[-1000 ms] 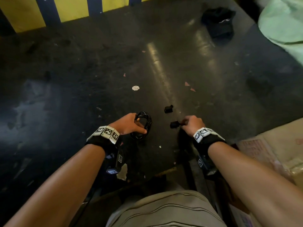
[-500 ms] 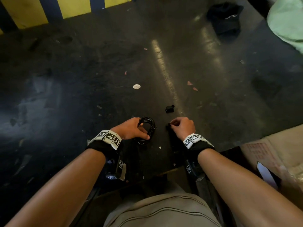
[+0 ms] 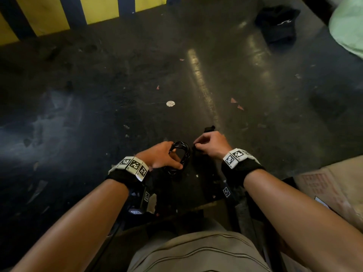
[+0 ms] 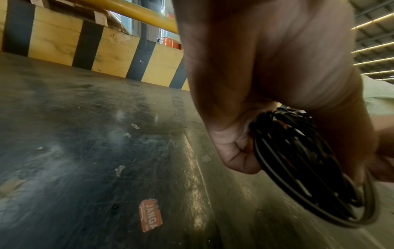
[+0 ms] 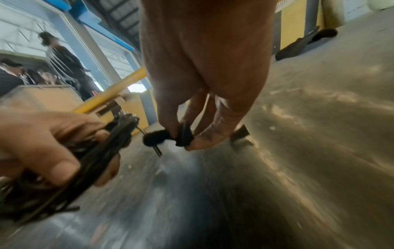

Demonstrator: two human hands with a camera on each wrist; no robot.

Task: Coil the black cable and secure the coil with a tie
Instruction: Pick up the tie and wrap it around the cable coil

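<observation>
At lower centre, the left hand (image 3: 159, 157) grips the black cable (image 3: 181, 154) coil upright. Just to its right, the right hand (image 3: 211, 144) pinches the tie (image 5: 168, 137), its long axis pointing at the coil.

Dark, scuffed floor (image 3: 98, 85) in a warehouse

A yellow-and-black striped barrier (image 3: 78, 12) edges the far side; a yellow rail (image 4: 136, 11) runs above it; light glares off the floor.
</observation>
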